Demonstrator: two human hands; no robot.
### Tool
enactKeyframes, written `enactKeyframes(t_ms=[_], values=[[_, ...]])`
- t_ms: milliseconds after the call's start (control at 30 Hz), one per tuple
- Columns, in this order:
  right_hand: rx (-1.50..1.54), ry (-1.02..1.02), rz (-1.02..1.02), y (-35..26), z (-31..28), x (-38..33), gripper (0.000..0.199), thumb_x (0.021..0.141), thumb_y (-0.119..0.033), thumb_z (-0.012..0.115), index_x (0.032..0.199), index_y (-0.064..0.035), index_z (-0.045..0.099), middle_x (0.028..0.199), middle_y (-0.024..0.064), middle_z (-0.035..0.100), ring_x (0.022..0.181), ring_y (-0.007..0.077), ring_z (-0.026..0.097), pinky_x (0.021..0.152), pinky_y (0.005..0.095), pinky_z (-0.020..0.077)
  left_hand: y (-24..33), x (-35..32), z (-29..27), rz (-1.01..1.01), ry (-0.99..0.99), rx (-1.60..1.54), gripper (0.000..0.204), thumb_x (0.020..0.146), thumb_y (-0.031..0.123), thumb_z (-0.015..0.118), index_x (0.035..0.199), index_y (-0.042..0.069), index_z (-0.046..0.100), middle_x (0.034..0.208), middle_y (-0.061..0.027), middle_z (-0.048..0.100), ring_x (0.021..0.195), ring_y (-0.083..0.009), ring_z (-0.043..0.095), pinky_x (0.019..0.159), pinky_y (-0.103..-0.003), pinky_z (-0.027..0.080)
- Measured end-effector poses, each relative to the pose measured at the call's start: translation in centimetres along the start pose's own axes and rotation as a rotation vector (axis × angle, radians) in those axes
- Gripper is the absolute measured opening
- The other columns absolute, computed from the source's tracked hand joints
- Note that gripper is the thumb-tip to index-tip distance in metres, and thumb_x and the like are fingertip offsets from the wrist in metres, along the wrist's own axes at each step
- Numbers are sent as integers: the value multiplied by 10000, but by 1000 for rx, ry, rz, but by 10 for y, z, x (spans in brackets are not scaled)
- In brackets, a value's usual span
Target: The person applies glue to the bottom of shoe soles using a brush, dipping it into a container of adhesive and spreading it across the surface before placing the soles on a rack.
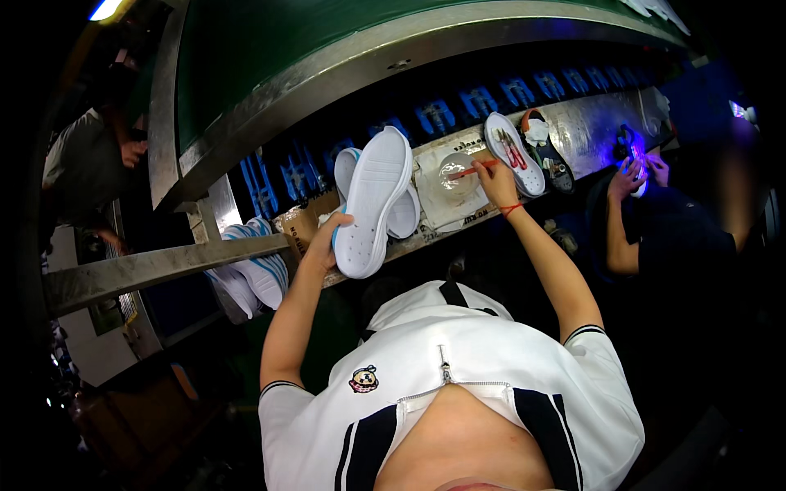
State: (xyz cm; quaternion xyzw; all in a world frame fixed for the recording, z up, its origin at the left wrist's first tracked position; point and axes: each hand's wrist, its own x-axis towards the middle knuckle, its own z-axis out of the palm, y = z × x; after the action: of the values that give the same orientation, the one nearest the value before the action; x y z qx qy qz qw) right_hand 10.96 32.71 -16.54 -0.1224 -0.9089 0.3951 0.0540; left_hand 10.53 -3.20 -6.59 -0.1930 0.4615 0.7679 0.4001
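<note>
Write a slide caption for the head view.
Left hand holds a white sole; right fingers hold a red stick at a clear bowl.

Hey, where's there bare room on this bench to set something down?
The barest stretch of bench lies right of the dark sole, toward the co-worker's hands. Left of that it's crowded: the tool-laden sole, the bowl beside your right hand, then the white sole in your left hand, with more soles behind.

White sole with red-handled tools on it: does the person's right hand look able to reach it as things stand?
Probably yes: the white sole lies close beside the right hand, with nothing visible blocking the way, though that hand holds a red tool.
</note>
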Motion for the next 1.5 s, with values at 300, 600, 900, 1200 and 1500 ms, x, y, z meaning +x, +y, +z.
enactKeyframes(t_ms=[300,600,900,1200,1500], values=[[1131,-347,710,-12,-53,-1,256,916,-187,476,989,30,592,686,-7,571,508,47,409,433,177,275,-67,25,-29,-33,-140,-324,586,746,180,632,1251,-29,421,1158,-161,560,1048,-275,569,934,-398,462],[717,-464,-31,-125,-75,15,258,913,-188,507,956,20,653,731,24,646,583,37,451,519,181,344,-60,29,1,-119,-597,-143,777,671,346,694,1283,-34,401,1193,-184,546,1070,-282,568,939,-390,454],[451,-689,-512,-183,-91,18,179,856,-160,587,938,-31,680,785,50,668,846,133,592,802,275,453,-55,14,20,-200,-621,-215,846,651,410,708,1290,-24,364,1113,-236,531,890,-391,598,774,-502,506],[246,-389,-576,-144,-132,60,182,854,-181,583,917,-46,687,770,25,674,799,140,541,733,277,442,-41,-11,55,-125,-669,-238,841,679,451,677,1294,-30,366,1090,-240,539,861,-358,610,746,-469,521],[396,-106,-397,-130,-97,-15,158,871,-94,545,934,-4,659,739,56,652,712,136,583,657,250,443,-66,4,34,198,-347,30,716,759,439,612,1279,-9,410,1123,-140,565,994,-204,588,836,-314,498]])
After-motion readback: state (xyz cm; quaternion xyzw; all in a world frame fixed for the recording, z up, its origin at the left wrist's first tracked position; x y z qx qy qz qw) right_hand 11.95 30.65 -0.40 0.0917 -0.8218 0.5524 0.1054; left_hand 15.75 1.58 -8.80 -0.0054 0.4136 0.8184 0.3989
